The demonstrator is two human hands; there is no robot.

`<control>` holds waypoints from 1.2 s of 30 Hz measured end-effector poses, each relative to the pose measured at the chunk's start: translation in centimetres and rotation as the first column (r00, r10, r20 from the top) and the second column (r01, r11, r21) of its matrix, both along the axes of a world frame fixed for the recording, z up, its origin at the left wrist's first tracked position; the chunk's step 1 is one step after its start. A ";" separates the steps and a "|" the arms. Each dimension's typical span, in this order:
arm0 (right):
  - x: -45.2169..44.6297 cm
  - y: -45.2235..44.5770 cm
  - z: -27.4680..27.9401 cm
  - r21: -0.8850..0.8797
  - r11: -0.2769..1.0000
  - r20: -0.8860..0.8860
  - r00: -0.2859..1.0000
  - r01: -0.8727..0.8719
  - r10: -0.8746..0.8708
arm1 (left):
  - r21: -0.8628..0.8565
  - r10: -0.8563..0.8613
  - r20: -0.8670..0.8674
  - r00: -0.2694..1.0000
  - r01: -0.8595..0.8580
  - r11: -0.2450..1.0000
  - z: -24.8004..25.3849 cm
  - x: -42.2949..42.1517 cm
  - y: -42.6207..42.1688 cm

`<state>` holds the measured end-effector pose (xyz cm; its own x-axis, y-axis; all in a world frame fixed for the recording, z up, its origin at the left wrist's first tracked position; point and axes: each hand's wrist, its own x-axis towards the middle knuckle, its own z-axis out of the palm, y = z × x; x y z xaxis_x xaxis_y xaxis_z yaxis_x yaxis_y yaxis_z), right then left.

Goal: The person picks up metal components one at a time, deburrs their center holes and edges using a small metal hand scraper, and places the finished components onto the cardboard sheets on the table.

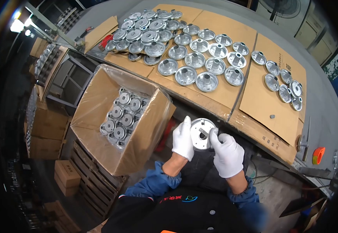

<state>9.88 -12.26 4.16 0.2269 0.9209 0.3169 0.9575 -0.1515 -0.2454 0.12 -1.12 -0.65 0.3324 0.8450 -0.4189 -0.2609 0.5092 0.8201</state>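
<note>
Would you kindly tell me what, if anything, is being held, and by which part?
A round metal part, by its rim: the left hand at its left edge, the right hand at its right.

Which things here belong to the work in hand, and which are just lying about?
Apparently in use:
round metal part, between left hand and right hand
metal parts on cardboard
open box of parts

Apparently lying about:
orange ring
small carton
</note>
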 end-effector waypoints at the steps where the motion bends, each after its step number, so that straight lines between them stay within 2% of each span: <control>1: -0.3 0.0 0.1 0.037 0.999 0.002 1.000 -0.003 0.003 | 0.011 0.009 -0.007 1.000 -0.009 1.000 0.3 0.0 0.0; 5: -0.6 -0.3 -0.5 0.017 0.999 0.009 0.999 -0.043 0.043 | 0.015 0.029 0.003 1.000 -0.029 0.999 0.1 -0.1 0.2; 13: -1.0 0.5 -0.9 0.092 0.995 -0.002 0.999 -0.040 0.041 | 0.007 0.109 0.021 0.994 -0.109 0.994 -0.3 -0.3 0.3; 15: -0.6 0.9 -0.6 0.055 0.998 -0.039 0.999 -0.012 0.014 | 0.070 0.137 -0.004 0.990 -0.137 0.988 -0.5 -0.1 0.1; 27: -1.3 1.0 -1.0 0.048 0.999 -0.012 1.000 -0.008 0.008 | -0.018 0.214 0.031 0.976 -0.214 0.977 0.2 0.0 0.2; 30: -1.3 1.0 -1.4 0.069 0.997 -0.024 0.999 -0.021 0.022 | 0.047 0.199 0.019 0.980 -0.199 0.979 -0.3 0.0 0.0; 33: -1.2 1.4 -0.9 0.077 0.996 -0.030 0.998 0.052 -0.050 | 0.003 0.186 0.036 0.982 -0.187 0.982 0.5 0.2 -0.1; 36: -1.4 0.7 -1.4 0.044 0.999 -0.035 0.999 -0.012 0.014 | -0.023 0.206 0.023 0.978 -0.205 0.978 0.1 0.0 -0.1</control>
